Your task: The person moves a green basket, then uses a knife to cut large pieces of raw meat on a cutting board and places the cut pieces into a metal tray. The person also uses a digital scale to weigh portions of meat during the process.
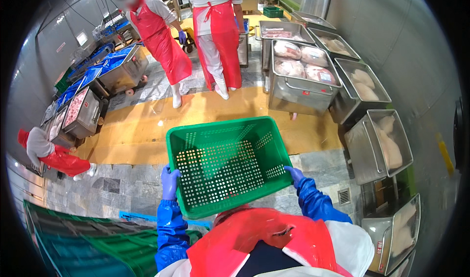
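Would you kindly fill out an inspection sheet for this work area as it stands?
Surface: yellow and grey tiled floor, wet-looking.
Job's things: empty green perforated plastic crate, held tilted in front of the person.
Clutter: stacked green crates at lower left.
Hands: left hand and right hand, in blue gloves, grip the crate's opposite sides.
Cables: nothing seen.
Surroundings: steel meat tubs on the right, blue-topped trolleys on the left, three people in red aprons.

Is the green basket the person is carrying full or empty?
Empty. The green basket shows only its bare perforated bottom, with the floor visible through the holes. The left hand and right hand grip its sides.
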